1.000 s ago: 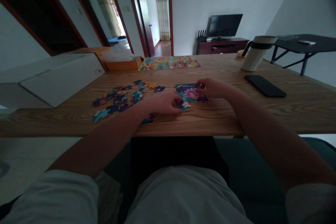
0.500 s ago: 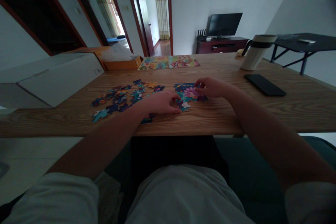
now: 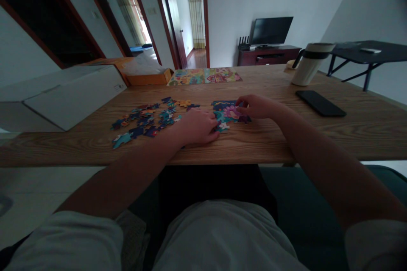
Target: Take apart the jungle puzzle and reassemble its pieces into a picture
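Right hand (image 3: 258,107) curls over the top edge of the part-built jigsaw puzzle (image 3: 227,112), left hand (image 3: 197,127) half-closed at its lower left, neither grip clear; loose jigsaw pieces (image 3: 143,120) lie left of the puzzle, an orange cardboard box (image 3: 149,78) holding something white farther left

Left hand (image 3: 197,127) flat, right hand (image 3: 258,107) curled

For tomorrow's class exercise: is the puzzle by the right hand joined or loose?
Joined: the jigsaw section forms one connected patch, unlike the scattered pieces.
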Action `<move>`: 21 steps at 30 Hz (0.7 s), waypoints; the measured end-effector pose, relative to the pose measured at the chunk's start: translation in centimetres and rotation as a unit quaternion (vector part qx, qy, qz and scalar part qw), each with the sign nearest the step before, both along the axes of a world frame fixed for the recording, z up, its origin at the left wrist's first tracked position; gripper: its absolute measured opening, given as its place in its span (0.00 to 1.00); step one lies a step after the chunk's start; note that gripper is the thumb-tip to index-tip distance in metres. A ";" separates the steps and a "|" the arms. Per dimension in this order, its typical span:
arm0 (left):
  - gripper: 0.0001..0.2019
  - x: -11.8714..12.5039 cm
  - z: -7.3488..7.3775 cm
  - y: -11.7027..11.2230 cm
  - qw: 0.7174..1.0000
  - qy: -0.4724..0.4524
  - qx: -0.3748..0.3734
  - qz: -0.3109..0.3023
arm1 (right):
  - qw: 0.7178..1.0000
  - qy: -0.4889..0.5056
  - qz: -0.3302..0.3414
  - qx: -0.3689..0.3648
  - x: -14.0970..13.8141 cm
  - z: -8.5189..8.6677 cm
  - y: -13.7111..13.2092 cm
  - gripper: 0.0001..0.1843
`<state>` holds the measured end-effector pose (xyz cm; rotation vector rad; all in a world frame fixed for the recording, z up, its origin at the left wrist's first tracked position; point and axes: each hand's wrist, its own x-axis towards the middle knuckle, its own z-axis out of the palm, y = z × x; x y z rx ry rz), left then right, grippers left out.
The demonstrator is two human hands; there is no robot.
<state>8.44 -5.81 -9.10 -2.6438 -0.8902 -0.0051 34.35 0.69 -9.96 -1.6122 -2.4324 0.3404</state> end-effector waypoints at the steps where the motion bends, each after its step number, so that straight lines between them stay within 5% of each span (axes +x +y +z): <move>1: 0.19 0.1 -0.1 -0.1 1.000 -0.001 0.014 -0.011 | 1.000 0.000 0.000 -0.003 0.0 0.0 -0.1 0.15; 13: 0.12 0.1 0.3 -0.5 0.988 0.010 0.106 -0.109 | 1.000 0.004 0.009 -0.002 0.0 0.0 -0.1 0.17; 21: 0.12 0.0 -0.2 -0.5 0.986 -0.010 0.075 -0.149 | 0.982 0.003 0.181 -0.051 -1.9 -0.2 -1.8 0.18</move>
